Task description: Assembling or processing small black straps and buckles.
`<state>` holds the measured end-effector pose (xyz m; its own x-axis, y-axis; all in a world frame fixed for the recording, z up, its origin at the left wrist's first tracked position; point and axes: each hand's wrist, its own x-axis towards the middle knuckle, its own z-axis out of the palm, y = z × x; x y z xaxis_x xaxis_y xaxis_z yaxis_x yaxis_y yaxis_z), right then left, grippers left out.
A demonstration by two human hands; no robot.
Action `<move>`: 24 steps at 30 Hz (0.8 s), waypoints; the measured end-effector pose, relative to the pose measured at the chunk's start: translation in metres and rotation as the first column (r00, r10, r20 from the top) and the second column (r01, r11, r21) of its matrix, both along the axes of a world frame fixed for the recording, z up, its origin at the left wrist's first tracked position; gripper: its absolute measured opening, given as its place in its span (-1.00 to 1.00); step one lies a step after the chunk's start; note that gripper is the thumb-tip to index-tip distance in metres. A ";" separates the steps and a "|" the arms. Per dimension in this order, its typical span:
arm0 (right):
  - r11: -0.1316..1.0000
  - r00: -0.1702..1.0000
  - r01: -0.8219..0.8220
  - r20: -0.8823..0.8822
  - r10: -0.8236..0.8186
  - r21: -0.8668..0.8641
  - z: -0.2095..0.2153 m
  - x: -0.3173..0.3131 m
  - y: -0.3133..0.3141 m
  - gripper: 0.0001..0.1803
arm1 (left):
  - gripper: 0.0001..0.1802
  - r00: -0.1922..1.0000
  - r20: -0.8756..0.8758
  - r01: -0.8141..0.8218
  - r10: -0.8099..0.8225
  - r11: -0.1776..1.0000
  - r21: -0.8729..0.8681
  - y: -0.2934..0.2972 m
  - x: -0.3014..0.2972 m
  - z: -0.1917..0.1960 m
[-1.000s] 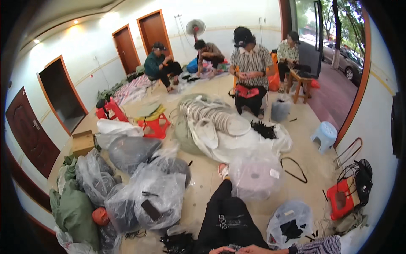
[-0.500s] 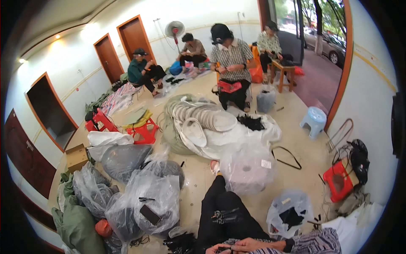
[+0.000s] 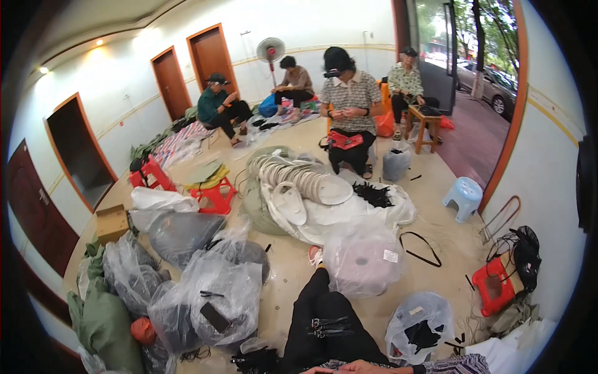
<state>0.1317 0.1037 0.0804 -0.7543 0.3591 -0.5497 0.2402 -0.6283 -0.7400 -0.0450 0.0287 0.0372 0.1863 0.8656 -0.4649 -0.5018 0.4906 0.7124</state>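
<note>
At the bottom edge, my left hand [image 3: 317, 370] and my right hand [image 3: 360, 368] are close together over my lap, mostly cut off by the frame. Their fingers look closed, and whatever they hold is out of sight. On my dark trousers lie several black straps [image 3: 330, 326] with metal parts. To the right of my legs stands an open clear plastic bag [image 3: 398, 324] with black pieces [image 3: 422, 336] in it. A pile of black straps [image 3: 255, 360] lies on the floor to the left.
Plastic-wrapped bundles [image 3: 227, 299] crowd the left, a dark phone [image 3: 215, 317] on top. Ahead are a wrapped pink block [image 3: 361, 262] and a row of white oval pieces [image 3: 305, 177]. A red stool [image 3: 492, 290] stands right. Several people sit farther off, one [image 3: 351, 103] facing me.
The view has tilted and shifted slightly, so my hands sit lower in the picture. The small dark item seen between my fingers before is now out of sight.
</note>
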 end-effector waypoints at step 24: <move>1.000 1.000 -0.006 -0.017 0.006 -0.022 0.001 -0.002 0.010 -0.74 | -0.83 0.996 0.038 0.077 -0.078 0.997 0.028 0.020 0.009 0.001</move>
